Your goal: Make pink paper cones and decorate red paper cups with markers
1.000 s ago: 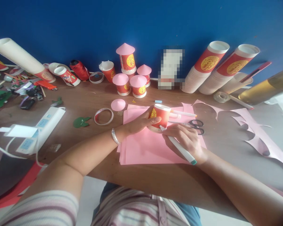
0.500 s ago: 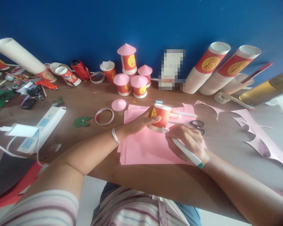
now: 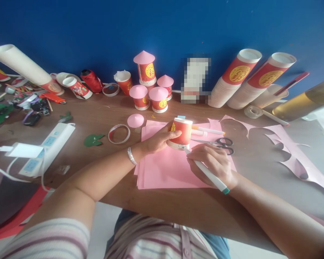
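My left hand (image 3: 162, 138) is wrapped round a red paper cup (image 3: 184, 130) with a gold emblem and a white band at its lower edge. Dark pen marks show on that band. In my right hand (image 3: 212, 162) is a white marker pen (image 3: 209, 174) with a green end, its tip at the cup's lower band. Beneath both hands lies a stack of pink paper (image 3: 162, 172). Black-handled scissors (image 3: 225, 145) and a white pen with an orange end (image 3: 210, 130) rest just behind my right hand.
Small cups with pink cone tops (image 3: 159, 99) stand at the back, a loose pink cone (image 3: 135, 121) nearer. Tall cup stacks (image 3: 241, 68) lean right. Cut pink scraps (image 3: 294, 154) lie at right. A white power strip (image 3: 48, 147) and a paper ring (image 3: 119, 133) are left.
The cup has tilted and shifted slightly left in my left hand. More dark marks show on its white band. My right hand and the marker have moved a little left.
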`<state>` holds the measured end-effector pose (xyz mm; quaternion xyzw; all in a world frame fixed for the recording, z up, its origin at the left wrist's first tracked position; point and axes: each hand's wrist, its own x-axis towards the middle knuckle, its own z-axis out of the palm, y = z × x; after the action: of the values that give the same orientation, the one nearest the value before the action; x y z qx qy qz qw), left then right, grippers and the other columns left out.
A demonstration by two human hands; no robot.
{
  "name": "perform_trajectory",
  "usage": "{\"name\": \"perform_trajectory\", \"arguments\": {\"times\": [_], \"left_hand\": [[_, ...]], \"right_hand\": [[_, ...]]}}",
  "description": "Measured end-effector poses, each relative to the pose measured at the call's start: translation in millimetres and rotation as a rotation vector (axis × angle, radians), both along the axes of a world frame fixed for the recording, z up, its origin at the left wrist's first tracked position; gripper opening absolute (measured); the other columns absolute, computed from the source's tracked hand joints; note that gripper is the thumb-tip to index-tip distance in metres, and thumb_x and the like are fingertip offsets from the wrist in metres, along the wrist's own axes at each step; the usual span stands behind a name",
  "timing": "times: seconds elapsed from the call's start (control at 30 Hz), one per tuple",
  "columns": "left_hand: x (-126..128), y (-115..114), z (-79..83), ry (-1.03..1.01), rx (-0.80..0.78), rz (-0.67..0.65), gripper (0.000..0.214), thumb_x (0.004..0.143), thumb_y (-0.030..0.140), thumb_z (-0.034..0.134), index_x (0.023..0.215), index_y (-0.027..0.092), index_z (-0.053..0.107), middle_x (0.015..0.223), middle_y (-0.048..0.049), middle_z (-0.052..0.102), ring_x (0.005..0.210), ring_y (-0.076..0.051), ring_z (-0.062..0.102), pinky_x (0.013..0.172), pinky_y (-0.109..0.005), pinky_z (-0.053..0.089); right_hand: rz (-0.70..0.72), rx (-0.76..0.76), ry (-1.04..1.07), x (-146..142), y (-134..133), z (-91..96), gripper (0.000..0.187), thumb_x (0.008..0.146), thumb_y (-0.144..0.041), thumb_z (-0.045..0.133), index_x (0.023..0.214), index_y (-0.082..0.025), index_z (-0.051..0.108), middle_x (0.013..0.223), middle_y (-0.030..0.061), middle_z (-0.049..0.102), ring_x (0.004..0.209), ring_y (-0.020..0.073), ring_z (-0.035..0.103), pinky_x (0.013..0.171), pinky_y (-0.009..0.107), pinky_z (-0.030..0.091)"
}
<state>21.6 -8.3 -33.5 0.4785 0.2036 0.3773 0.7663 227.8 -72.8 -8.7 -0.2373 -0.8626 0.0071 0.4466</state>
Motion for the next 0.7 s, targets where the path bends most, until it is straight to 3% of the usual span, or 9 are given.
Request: {"name": "perform_trajectory", "arguments": {"times": [0.37,0.7], "left_hand": [[-2.7,1.9,-1.4,-0.011,-0.031,0.002,0.031,0.094,0.037,0.067,0.120,0.019,0.067,0.111,-0.0099,0.073,0.099,-0.024,0.068,0.086,-0.036,0.054],[-1.8,3.1,-2.7,-0.014,-0.006,-0.011,0.028,0.092,0.038,0.069,0.112,0.019,0.067,0.103,-0.0079,0.072,0.091,-0.021,0.067,0.083,-0.034,0.053]], "right_hand": [[0.002,0.019,0.004,-0.2,0.3,2.7,0.027,0.085,0.001,0.063,0.102,-0.020,0.062,0.074,0.0015,0.067,0.066,0.0177,0.068,0.061,0.031,0.058],[-0.017,0.021,-0.014,0.2,0.1,5.2,0.025,0.087,-0.001,0.063,0.101,-0.022,0.063,0.074,0.0000,0.067,0.065,0.0159,0.067,0.063,0.029,0.059]]}}
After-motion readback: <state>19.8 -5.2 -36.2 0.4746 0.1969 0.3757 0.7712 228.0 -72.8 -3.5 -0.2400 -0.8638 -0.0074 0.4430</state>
